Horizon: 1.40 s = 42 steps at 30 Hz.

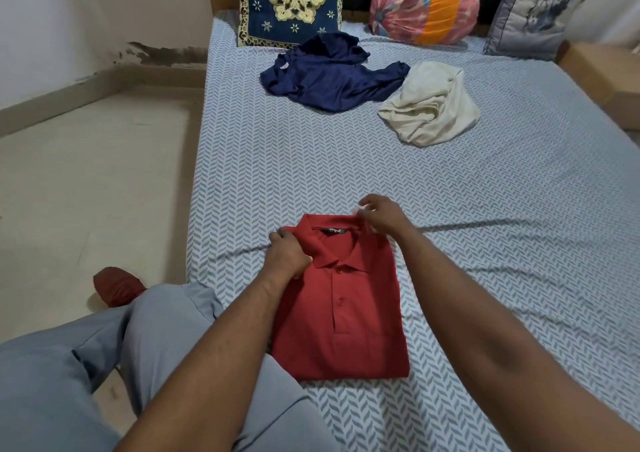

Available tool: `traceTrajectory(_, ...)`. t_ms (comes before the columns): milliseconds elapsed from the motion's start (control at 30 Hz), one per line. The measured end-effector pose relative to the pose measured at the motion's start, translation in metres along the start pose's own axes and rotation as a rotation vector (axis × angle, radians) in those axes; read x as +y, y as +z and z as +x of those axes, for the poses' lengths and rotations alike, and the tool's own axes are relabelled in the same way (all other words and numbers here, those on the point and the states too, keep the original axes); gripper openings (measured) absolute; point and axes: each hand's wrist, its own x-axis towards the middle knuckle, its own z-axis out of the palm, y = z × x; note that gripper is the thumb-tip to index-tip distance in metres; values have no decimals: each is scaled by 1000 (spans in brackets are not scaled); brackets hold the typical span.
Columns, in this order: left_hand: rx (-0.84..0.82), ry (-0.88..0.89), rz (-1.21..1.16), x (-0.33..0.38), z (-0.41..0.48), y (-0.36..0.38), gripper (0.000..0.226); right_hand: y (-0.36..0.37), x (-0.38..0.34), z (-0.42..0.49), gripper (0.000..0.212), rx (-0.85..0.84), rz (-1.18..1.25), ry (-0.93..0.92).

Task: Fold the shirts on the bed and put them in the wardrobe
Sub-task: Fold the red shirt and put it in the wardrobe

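A red polo shirt [341, 316] lies folded into a neat rectangle on the bed, collar and buttons facing up. My left hand [289, 255] grips the shirt's left shoulder beside the collar. My right hand [379, 214] pinches the right end of the collar at the shirt's far corner. Farther up the bed a navy blue shirt [329, 73] lies crumpled, and a cream shirt [431, 105] is bunched up just to its right. No wardrobe is in view.
The bed [502, 209] has a blue-and-white herringbone sheet. A dark blue embroidered pillow [291, 1], a pink and orange bolster [424, 4] and a grey pillow [540, 11] stand at the headboard. Tiled floor [86, 174] lies to the left. My knee in grey trousers [166, 320] rests against the bed's edge.
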Motion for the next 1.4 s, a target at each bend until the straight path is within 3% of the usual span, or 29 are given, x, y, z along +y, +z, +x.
traceTrajectory(133,106,96,-76,-4,-12,2,84,-13,21,-36,10,346,75,157)
traceTrajectory(267,298,331,-77,-19,-28,16,70,-2,45,-67,2,264,137,196)
traceTrajectory(467,235,384,23,-36,-24,21,75,24,48,-69,23,127,75,-2)
traceTrajectory(633,180,358,67,-35,-26,17,79,30,56,-59,26,192,31,36)
traceTrajectory(700,177,388,147,-38,-38,18,79,28,57,-69,35,320,98,43)
traceTrajectory(767,227,446,218,-44,-58,17,78,27,57,-88,33,431,174,-3)
traceTrajectory(833,243,495,223,-45,-76,15,76,31,57,-109,25,389,163,-106)
traceTrajectory(900,140,538,234,-44,-89,16,76,38,59,-129,24,259,140,-198)
traceTrajectory(1067,-323,567,464,-44,-109,23,84,54,76,-174,55,-89,-129,-344)
traceTrajectory(1167,-509,541,418,-49,-120,22,87,60,86,-194,56,-58,-175,-342)
traceTrajectory(1267,-626,424,93,-51,-121,14,70,61,84,-199,60,90,-136,-299)
traceTrajectory(1333,-444,381,-71,-53,-115,11,48,59,81,-197,57,223,-44,-173)
traceTrajectory(1400,-68,319,-28,-57,-101,9,44,57,80,-189,64,243,24,-5)
